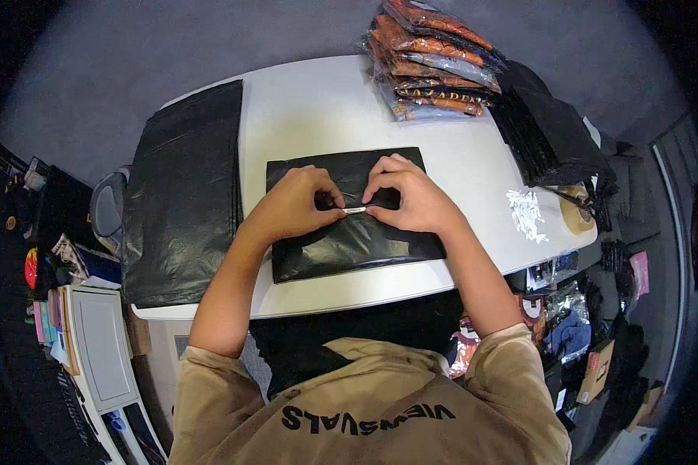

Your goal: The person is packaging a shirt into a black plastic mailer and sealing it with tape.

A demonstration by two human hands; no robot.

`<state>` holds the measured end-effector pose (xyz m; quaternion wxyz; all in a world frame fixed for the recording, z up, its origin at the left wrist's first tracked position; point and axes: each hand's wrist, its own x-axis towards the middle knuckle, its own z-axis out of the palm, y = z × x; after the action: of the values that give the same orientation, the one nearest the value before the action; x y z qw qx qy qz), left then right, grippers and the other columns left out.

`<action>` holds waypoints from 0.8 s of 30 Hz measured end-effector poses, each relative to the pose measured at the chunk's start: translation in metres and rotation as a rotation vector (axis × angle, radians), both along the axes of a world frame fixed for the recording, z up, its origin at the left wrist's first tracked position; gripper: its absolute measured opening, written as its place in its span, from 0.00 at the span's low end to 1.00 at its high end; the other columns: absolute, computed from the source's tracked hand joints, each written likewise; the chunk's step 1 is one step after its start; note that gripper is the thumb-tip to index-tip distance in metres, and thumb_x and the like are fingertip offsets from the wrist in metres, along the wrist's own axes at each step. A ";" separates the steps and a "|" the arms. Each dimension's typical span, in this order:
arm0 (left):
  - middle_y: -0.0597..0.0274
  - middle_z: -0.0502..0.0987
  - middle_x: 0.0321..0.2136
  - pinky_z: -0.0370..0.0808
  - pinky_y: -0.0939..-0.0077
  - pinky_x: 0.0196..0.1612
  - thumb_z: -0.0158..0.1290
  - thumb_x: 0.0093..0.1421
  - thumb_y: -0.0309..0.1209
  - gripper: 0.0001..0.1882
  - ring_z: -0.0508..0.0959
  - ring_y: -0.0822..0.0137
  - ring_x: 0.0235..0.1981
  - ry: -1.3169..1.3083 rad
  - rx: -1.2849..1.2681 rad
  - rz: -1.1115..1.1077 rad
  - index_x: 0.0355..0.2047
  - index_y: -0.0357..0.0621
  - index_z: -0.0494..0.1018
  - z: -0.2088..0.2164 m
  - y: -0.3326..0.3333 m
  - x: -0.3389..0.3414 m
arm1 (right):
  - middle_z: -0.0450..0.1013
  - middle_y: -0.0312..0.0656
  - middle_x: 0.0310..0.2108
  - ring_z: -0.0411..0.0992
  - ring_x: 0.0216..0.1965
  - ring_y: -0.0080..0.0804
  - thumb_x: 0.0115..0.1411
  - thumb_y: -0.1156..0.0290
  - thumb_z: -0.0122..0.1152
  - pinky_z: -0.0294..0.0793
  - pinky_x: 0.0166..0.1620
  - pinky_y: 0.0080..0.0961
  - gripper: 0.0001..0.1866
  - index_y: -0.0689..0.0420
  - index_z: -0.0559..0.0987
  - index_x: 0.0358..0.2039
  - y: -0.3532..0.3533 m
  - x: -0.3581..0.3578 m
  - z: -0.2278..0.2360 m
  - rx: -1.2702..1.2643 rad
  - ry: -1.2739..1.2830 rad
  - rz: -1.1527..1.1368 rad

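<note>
The left hand [296, 205] and right hand [411, 195] grip opposite ends of a white strip [354, 210] over a black package [357, 256] near the front edge of the tabletop [310, 108].

Left hand [291, 205] pinching, right hand [423, 203] likewise

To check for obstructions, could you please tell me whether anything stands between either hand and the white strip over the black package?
Nothing visible does: the left hand and right hand hold the white strip at its ends, over the black package. The black plastic stack and loose white slips lie off to the sides.
</note>
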<state>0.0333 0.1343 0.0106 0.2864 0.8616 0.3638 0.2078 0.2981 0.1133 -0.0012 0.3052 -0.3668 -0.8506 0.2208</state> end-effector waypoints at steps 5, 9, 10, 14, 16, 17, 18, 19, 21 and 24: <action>0.54 0.81 0.30 0.76 0.59 0.42 0.73 0.51 0.32 0.10 0.80 0.53 0.36 0.016 -0.031 0.008 0.32 0.44 0.86 0.002 0.000 0.001 | 0.76 0.40 0.39 0.72 0.47 0.40 0.49 0.74 0.77 0.72 0.55 0.36 0.09 0.56 0.87 0.32 0.001 0.002 -0.002 -0.006 -0.028 -0.004; 0.55 0.81 0.30 0.76 0.61 0.40 0.73 0.51 0.31 0.09 0.81 0.54 0.34 -0.024 -0.063 0.008 0.32 0.44 0.86 0.002 0.000 0.000 | 0.76 0.39 0.40 0.73 0.47 0.40 0.50 0.73 0.77 0.72 0.56 0.36 0.08 0.56 0.87 0.32 -0.001 0.000 -0.001 -0.011 -0.038 -0.005; 0.55 0.81 0.30 0.76 0.61 0.40 0.73 0.51 0.31 0.09 0.81 0.54 0.34 -0.024 -0.063 0.008 0.32 0.44 0.86 0.002 0.000 0.000 | 0.76 0.39 0.40 0.73 0.47 0.40 0.50 0.73 0.77 0.72 0.56 0.36 0.08 0.56 0.87 0.32 -0.001 -0.001 -0.001 -0.011 -0.038 -0.005; 0.55 0.81 0.30 0.77 0.62 0.39 0.73 0.51 0.31 0.09 0.81 0.55 0.34 -0.001 -0.090 0.021 0.32 0.44 0.86 0.003 -0.001 0.001 | 0.76 0.39 0.40 0.73 0.48 0.40 0.51 0.73 0.77 0.72 0.56 0.36 0.08 0.56 0.87 0.32 0.001 0.000 -0.003 -0.005 -0.038 0.004; 0.55 0.81 0.30 0.77 0.63 0.39 0.73 0.51 0.31 0.09 0.81 0.56 0.34 0.001 -0.104 0.030 0.32 0.44 0.86 0.003 -0.001 0.000 | 0.76 0.39 0.39 0.73 0.48 0.40 0.51 0.73 0.77 0.72 0.56 0.36 0.08 0.56 0.87 0.32 0.001 -0.001 -0.002 0.003 -0.035 0.016; 0.55 0.81 0.30 0.77 0.63 0.39 0.73 0.51 0.31 0.09 0.81 0.56 0.34 0.002 -0.081 0.022 0.32 0.44 0.86 0.002 0.000 -0.001 | 0.76 0.40 0.39 0.73 0.48 0.41 0.51 0.73 0.77 0.72 0.56 0.36 0.08 0.56 0.87 0.32 0.001 -0.001 -0.002 -0.006 -0.037 0.012; 0.55 0.81 0.30 0.77 0.63 0.39 0.73 0.51 0.30 0.09 0.81 0.56 0.34 0.002 -0.058 0.011 0.32 0.44 0.86 0.002 0.000 -0.001 | 0.76 0.40 0.39 0.73 0.48 0.41 0.51 0.73 0.77 0.72 0.56 0.36 0.08 0.56 0.87 0.32 0.001 -0.001 -0.001 -0.015 -0.042 0.005; 0.55 0.81 0.30 0.77 0.63 0.39 0.73 0.51 0.30 0.09 0.81 0.56 0.34 0.002 -0.058 0.009 0.32 0.44 0.86 0.001 0.000 0.000 | 0.76 0.40 0.39 0.73 0.48 0.41 0.51 0.73 0.77 0.72 0.56 0.36 0.08 0.56 0.87 0.32 0.000 0.000 -0.001 -0.016 -0.042 0.003; 0.55 0.81 0.30 0.77 0.63 0.39 0.73 0.51 0.30 0.09 0.82 0.56 0.33 -0.004 -0.087 0.018 0.32 0.44 0.87 0.002 0.000 0.000 | 0.76 0.40 0.40 0.73 0.49 0.41 0.51 0.73 0.77 0.72 0.56 0.36 0.08 0.56 0.87 0.32 0.000 0.000 -0.001 -0.012 -0.029 0.008; 0.55 0.81 0.30 0.77 0.62 0.39 0.73 0.51 0.30 0.09 0.82 0.56 0.33 0.001 -0.083 0.013 0.33 0.44 0.87 0.002 0.001 0.000 | 0.76 0.40 0.40 0.73 0.49 0.41 0.51 0.73 0.76 0.72 0.56 0.36 0.08 0.56 0.87 0.32 0.001 0.000 -0.002 0.000 -0.028 0.016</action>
<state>0.0331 0.1351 0.0125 0.3205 0.8466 0.3779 0.1942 0.2980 0.1140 -0.0032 0.2914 -0.3632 -0.8576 0.2182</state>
